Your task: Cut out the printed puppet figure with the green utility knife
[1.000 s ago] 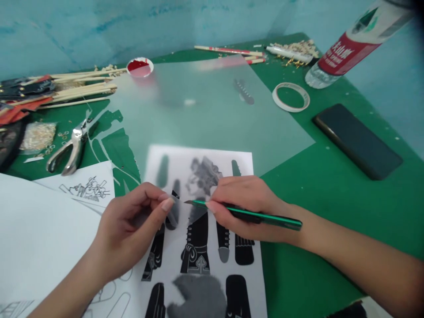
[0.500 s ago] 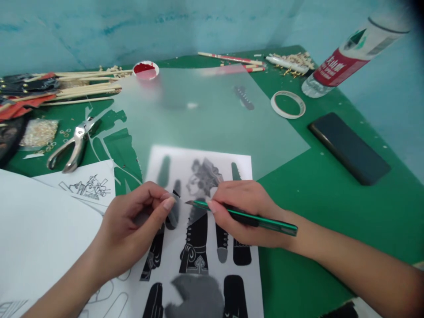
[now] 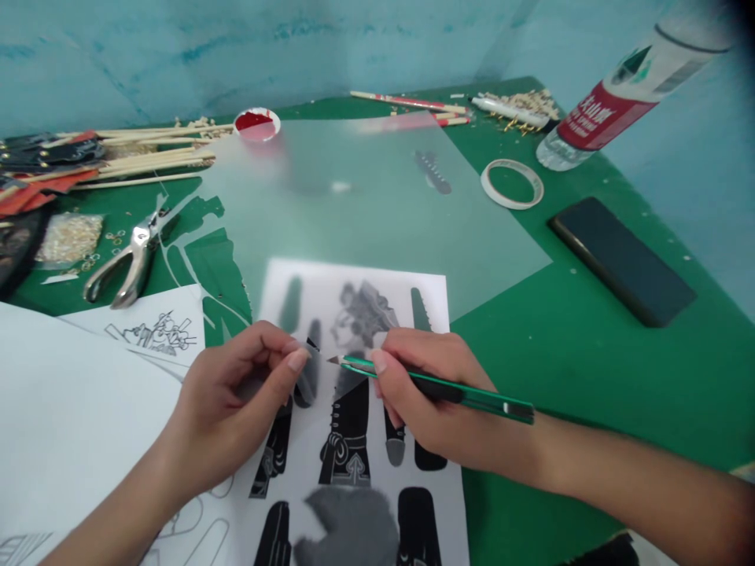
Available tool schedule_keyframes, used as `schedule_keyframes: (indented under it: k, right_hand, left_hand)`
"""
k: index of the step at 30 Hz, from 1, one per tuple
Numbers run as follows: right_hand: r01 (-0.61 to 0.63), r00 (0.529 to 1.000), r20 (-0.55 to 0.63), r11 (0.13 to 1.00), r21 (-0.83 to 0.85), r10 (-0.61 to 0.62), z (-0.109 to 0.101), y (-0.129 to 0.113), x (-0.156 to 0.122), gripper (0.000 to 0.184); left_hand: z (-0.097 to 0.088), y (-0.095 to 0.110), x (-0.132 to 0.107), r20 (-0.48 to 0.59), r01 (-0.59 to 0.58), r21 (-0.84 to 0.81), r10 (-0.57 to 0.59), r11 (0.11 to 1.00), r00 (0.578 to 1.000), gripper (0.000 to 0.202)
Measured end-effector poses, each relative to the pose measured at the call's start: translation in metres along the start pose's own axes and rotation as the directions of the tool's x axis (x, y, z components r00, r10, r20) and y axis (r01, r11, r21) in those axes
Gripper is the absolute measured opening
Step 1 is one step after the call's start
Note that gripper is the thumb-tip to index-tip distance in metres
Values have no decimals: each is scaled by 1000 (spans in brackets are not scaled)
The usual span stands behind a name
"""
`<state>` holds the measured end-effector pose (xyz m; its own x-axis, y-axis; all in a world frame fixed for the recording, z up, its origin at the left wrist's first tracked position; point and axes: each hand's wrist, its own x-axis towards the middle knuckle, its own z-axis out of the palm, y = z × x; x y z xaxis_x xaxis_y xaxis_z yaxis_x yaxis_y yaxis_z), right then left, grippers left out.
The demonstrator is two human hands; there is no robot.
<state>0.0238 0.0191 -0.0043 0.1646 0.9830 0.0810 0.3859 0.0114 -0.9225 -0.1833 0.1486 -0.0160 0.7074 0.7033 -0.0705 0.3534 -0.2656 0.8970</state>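
My right hand (image 3: 425, 385) grips a green-handled craft knife (image 3: 460, 391), its pointed blade aimed left. Opposite it, my left hand (image 3: 248, 401) is closed in a pinch at the edge of a translucent plastic sheet (image 3: 366, 212); the blade tip is close to those fingertips. Whether the blade touches the sheet, I cannot tell. Beneath both hands lies a white printed page (image 3: 377, 503) with a figure's head, a black robed body and several dark limb shapes. The sheet covers the page's upper part, dulling the print there.
On the green table stand a red paint cup (image 3: 257, 126) and a tilted-looking water bottle (image 3: 613, 110). A tape roll (image 3: 512, 206) and phone (image 3: 622, 263) lie right; a metal hole punch (image 3: 133, 255), wooden sticks (image 3: 159, 161), a bag of small rings (image 3: 71, 237) and white papers (image 3: 71, 409) lie left.
My right hand has shifted and turned slightly, its wrist a little lower, and the knife tip has moved slightly left. My left hand keeps its pinch almost in place.
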Motion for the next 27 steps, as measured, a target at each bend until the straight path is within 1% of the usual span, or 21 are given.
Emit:
schedule_keyframes:
  k: [4, 10, 14, 18, 27]
  right_hand:
    - [-22, 1000, -6, 1000, 14, 22, 2, -1, -1, 46]
    - [11, 999, -44, 1000, 29, -10, 5, 2, -3, 48]
    - [-2, 1000, -20, 1000, 23, 3, 6, 3, -4, 48]
    - [-4, 999, -49, 999, 41, 6, 7, 3, -4, 48]
    - [-27, 1000, -9, 1000, 0, 27, 7, 0, -4, 47]
  left_hand:
    - [0, 0, 0, 3, 15, 12, -15, 1000, 1000, 14]
    - [-1, -1, 0, 1, 23, 31, -23, 999, 1000, 14]
    - [-1, 0, 0, 4, 18, 23, -19, 1000, 1000, 13]
    - [-1, 1, 0, -2, 23, 21, -23, 1000, 1000, 14]
    - [-1, -1, -1, 9, 51, 6, -51, 999, 999, 15]
